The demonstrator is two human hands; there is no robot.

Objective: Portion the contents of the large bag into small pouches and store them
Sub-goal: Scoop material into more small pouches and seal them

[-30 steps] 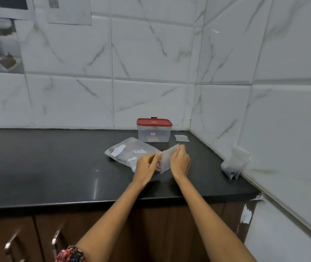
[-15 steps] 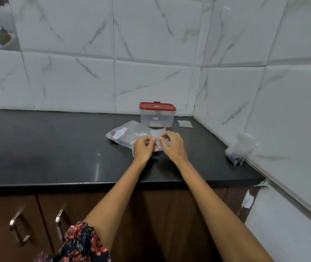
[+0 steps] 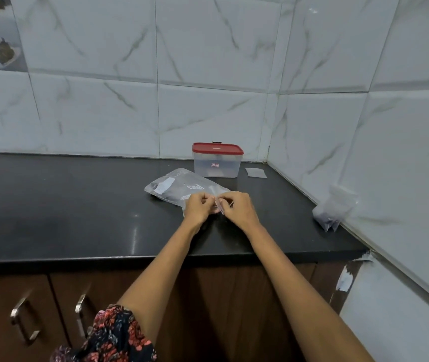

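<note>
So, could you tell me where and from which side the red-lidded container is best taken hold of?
Probably by its two short side walls just under the red lid, coming from the front or above. The container stands upright, closed, near the back wall; the large bag lies in front to its left, so a straight-on reach from slightly right looks clearest.

The counter (image 3: 51,199) is glossy black. The wall tiles (image 3: 208,61) are white with grey marble veins. The box (image 3: 217,163) is clear plastic with a red lid (image 3: 217,148) and a small red label. The bag (image 3: 179,188) is clear with white labels. The cabinets (image 3: 4,309) are dark brown with silver handles. The sleeve (image 3: 111,338) is black with red flowers.
</note>
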